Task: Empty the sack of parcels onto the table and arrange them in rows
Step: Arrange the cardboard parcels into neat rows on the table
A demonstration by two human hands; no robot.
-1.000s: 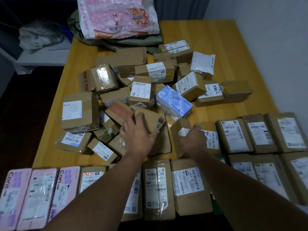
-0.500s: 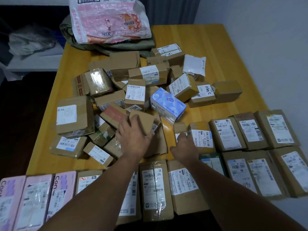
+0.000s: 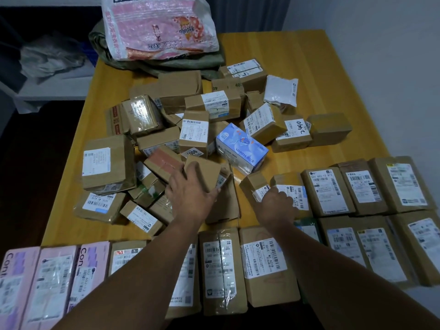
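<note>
A loose heap of brown parcels (image 3: 204,103) covers the middle of the yellow wooden table (image 3: 309,67). My left hand (image 3: 190,194) grips a small plain brown box (image 3: 207,172) at the heap's near edge. My right hand (image 3: 277,206) holds the near end of a small labelled parcel (image 3: 256,184), which lies flat at the left end of the right-hand row (image 3: 362,186). A second row (image 3: 381,251) lies in front of it. Another row with pink boxes (image 3: 54,282) and brown parcels (image 3: 221,270) runs along the front edge. The pink-and-white sack (image 3: 162,27) lies on an olive sack (image 3: 166,65) at the far end.
A blue-and-white carton (image 3: 240,148) and a white pouch (image 3: 281,90) lie in the heap. A pale wall (image 3: 381,67) runs along the table's right side. To the left are dark floor and a low white shelf (image 3: 52,89) with a grey bag.
My right hand has laid the small parcel, held upright a second ago, flat beside the right-hand row. My left hand has stayed on its brown box.
</note>
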